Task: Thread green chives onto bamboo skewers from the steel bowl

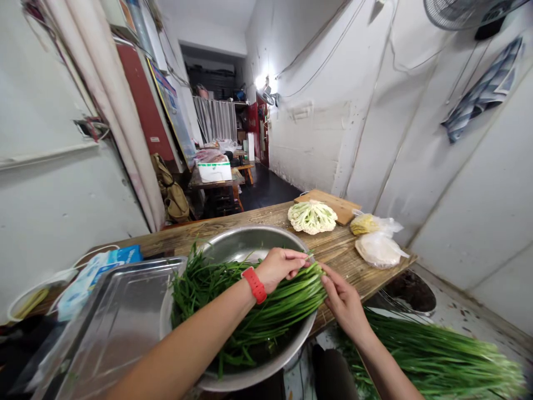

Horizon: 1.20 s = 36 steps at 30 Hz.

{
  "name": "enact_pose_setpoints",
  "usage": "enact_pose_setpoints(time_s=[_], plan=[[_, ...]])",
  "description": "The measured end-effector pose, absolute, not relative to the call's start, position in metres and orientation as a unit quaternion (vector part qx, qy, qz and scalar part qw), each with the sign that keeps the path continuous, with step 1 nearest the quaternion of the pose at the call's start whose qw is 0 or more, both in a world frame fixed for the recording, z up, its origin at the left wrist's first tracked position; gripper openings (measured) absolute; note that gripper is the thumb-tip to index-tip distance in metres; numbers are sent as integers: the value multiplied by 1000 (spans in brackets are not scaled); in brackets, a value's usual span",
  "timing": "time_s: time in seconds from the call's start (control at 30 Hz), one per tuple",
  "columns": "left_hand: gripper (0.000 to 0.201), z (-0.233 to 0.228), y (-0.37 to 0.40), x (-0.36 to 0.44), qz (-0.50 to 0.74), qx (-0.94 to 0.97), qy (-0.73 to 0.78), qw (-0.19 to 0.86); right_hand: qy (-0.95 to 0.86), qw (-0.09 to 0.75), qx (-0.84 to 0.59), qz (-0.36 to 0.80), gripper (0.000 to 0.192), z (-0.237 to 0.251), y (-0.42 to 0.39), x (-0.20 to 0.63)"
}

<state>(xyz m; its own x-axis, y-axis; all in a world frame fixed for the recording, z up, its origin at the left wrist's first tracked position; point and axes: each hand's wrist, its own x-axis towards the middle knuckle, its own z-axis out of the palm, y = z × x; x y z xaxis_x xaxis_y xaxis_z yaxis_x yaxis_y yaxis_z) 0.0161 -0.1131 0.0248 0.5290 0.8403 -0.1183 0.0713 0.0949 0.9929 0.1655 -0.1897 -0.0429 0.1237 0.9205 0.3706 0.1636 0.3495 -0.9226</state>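
Two hands meet at the pale stem ends of the greens (266, 311): L hand (278, 270), w/ a red band (254, 285) on the wrist, has thumb & fingertips pinched almost together, maybe on a thin strand (too small to be sure); R hand (343, 303) is part-curled, thumb & fingers lightly round the ends of the bunch. From the grip the greens run back left into the steel bowl (237, 241), stems mostly lined up, leafy tips tangled. To do this pinch work well, I'd hold the R side snug but soft so stems don't bruise, ends level, & pull L only a strand or two at a time, w/ the bunch's wt. left on the bowl. Below R hand, approx. under its forearm, is another bunch (433, 355); left of the L forearm, a metal tray (125, 311). Just past the fingertips, on the wood table (333, 244), is a cauliflower (312, 216); right of it, beyond R hand, 2 plastic bags (377, 250); behind it, a board (333, 204). Way beyond the grip, a white box (214, 172).
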Motion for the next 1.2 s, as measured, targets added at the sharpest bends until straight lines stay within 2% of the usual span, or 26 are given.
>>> enact_pose_setpoints(time_s=[0.33, 0.9, 1.2], plan=[[40, 28, -118, 17, 304, 597, 361, 649, -595, 576, -472, 303, 40, -42, -191, 166], [35, 18, -114, 16, 292, 570, 347, 685, -596, 564, -477, 315, 41, -38, -191, 166], [34, 21, -116, 15, 285, 585, 356, 671, -596, 560, -474, 327, 42, -39, -192, 166]])
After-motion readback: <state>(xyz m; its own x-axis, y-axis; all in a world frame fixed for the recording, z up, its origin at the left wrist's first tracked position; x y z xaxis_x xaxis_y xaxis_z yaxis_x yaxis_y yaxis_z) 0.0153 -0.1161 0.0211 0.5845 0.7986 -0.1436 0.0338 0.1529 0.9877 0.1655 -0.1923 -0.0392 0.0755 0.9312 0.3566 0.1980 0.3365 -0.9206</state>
